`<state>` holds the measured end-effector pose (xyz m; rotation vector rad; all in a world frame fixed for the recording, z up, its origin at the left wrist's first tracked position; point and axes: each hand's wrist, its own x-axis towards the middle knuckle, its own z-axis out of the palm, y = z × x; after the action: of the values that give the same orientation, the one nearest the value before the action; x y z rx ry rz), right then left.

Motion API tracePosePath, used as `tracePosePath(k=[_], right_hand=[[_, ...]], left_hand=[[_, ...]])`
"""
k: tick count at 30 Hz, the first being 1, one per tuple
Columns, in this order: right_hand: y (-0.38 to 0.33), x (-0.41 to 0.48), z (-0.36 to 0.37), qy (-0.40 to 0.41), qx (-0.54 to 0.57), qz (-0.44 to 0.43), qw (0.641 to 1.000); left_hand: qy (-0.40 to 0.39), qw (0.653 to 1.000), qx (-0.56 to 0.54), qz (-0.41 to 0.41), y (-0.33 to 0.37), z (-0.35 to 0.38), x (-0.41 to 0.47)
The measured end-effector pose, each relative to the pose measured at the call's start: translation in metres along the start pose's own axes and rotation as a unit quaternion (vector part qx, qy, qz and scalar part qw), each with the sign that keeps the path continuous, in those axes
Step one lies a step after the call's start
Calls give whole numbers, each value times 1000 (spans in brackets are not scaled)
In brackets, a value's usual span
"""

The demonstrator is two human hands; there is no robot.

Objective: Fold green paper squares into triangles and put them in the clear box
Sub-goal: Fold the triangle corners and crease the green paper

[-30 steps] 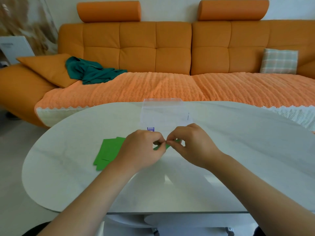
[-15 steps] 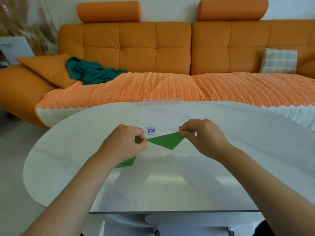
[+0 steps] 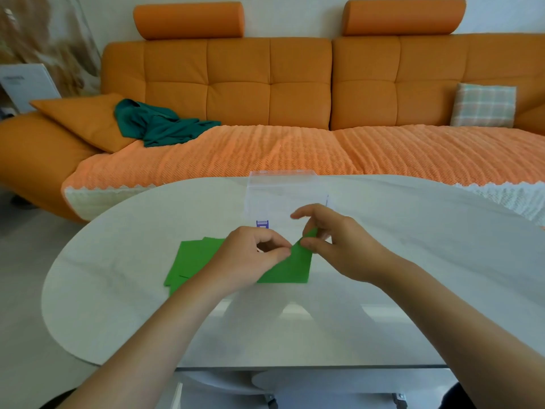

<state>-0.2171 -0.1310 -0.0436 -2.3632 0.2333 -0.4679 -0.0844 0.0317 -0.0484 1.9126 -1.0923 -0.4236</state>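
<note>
Your left hand (image 3: 250,258): fingers curled tight, thumb and index pinching the green paper (image 3: 290,270) at its upper left edge. It holds nothing else.

Your right hand (image 3: 342,246): thumb and middle fingers nip the paper's raised tip. The index finger sticks out free, slightly bent, in front of the clear box (image 3: 283,190). Both hands are on the same sheet and close together; can't tell if they touch.

Paper:
- Lower edge is down at the surface (image 3: 118,290), running left-right across you.
- Right edge runs away from you.
- The raised tip points away from you, at the box.
- The left part is hidden behind your left hand, so can't tell the full outline or whether the fold is closed.
- Thin matte green sheet with straight, sharp edges.

Stack of green squares (image 3: 191,261): flat on the surface just left of your left hand, slightly fanned, partly hidden by your wrist.

Clear box: just beyond the hands. Transparent thin-walled plastic, rectangular, with a small purple label (image 3: 262,224) on the near side.

Surface: white, smooth, faintly glossy, rounded oval.

Behind it is an orange sofa (image 3: 236,84) with a tufted back and a ribbed throw on the seat.
</note>
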Motion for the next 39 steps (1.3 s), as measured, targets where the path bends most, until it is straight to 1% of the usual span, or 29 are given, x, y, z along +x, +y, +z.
tracePosePath(k=[3,5,8,10,14,16,20,23,25,28,30,32,34,36,37,39], right_hand=[[0,-1,5,70,17,-8,997],[-1,-2,7,93,7,-25,995],[-4,-5,9,78,-59,-73,993],[-4,-7,10,59,-109,-110,986],[0,-8,12,19,-179,-123,976],[3,-6,14,26,-193,-130,972],[4,-2,15,73,-180,-142,971],[4,-2,12,71,-158,-133,976],[3,-2,12,59,-140,-123,981],[2,-3,15,67,-65,-55,994],[2,-1,17,84,-16,6,996],[1,1,17,75,33,52,995],[-1,1,16,55,63,73,994],[-2,0,15,47,67,76,994],[-2,-1,15,46,66,73,994],[-2,-1,15,49,67,66,994]], left_hand=[[22,997,-55,-52,-2,2,2],[55,988,-94,-107,-4,4,4],[74,975,-133,-160,-6,5,6],[63,963,-197,-170,-7,7,7],[30,926,-330,-180,1,9,4],[12,911,-372,-177,2,10,4],[0,916,-358,-182,0,10,4],[23,919,-352,-174,-1,9,4],[24,922,-350,-164,-3,7,5],[-21,928,-341,-149,-2,7,2],[-42,929,-335,-148,0,9,1],[-55,934,-320,-148,1,11,1],[-71,939,-303,-146,2,11,1],[-77,937,-306,-148,4,9,0],[-71,940,-300,-144,5,10,-1],[-47,957,-258,-121,4,12,-1]])
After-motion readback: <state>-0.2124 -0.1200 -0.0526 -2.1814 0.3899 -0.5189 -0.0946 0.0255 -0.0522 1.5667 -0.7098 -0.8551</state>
